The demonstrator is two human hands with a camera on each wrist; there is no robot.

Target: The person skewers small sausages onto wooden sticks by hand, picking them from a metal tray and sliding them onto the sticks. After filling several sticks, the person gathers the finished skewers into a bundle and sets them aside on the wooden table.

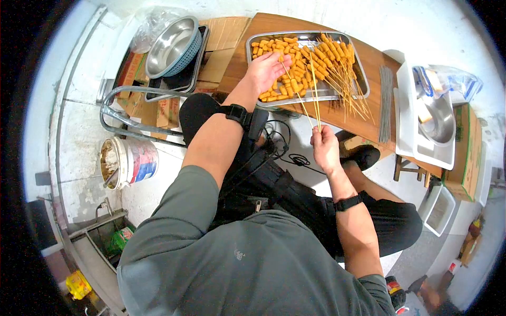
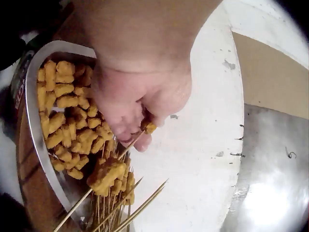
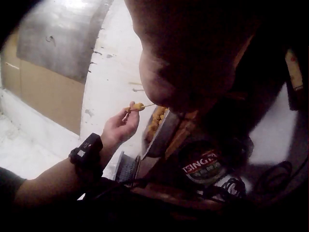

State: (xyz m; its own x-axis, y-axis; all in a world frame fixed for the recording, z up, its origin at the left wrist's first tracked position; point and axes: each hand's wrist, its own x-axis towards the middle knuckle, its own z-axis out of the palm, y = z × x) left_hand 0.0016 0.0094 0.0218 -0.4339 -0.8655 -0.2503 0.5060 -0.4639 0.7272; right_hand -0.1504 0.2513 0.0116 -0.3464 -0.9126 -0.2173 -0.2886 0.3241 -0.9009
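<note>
My left hand (image 1: 269, 71) is over the tray's near left part, thumb and fingers pinching a small orange-brown piece (image 2: 149, 127) at a skewer's tip. Lower on that same skewer sits a larger piece (image 2: 106, 176). My right hand (image 1: 326, 147), near the tray's front edge, grips the lower ends of this skewer and of bare skewers (image 1: 316, 97) that point up over the tray. The metal tray (image 1: 279, 102) holds many loose orange-brown pieces (image 1: 263, 47) at left and a fan of loaded skewers (image 1: 345, 87) at right. In the right wrist view, my right hand (image 3: 178, 87) is dark, its fingers hidden.
Right of the tray, a bundle of thin grey sticks (image 1: 385, 102) lies on the wooden board (image 1: 371, 58). Beyond it stands a white container (image 1: 406, 110) with a metal bowl (image 1: 437, 118). At left are a bowl in a basket (image 1: 171, 47), a metal rail (image 1: 108, 110) and a bucket (image 1: 139, 160).
</note>
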